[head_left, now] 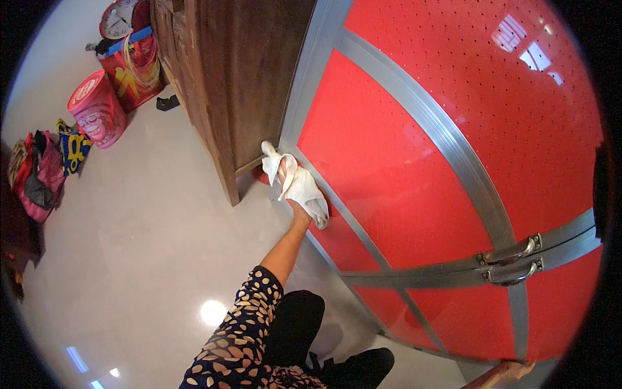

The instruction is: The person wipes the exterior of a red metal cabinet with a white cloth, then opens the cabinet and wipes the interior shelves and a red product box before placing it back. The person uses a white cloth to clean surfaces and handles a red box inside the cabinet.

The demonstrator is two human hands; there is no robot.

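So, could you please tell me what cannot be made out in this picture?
In the head view:
Left hand: mostly hidden by the white cloth, so its grip is unclear.
Right hand: near the lower edge, too small to tell its grip.
Wooden cabinet: its top is cut off by the upper edge.

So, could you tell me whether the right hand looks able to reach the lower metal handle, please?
Probably yes: the right hand is by the edge of the red door, and nothing visible blocks its way to the lower metal handle.
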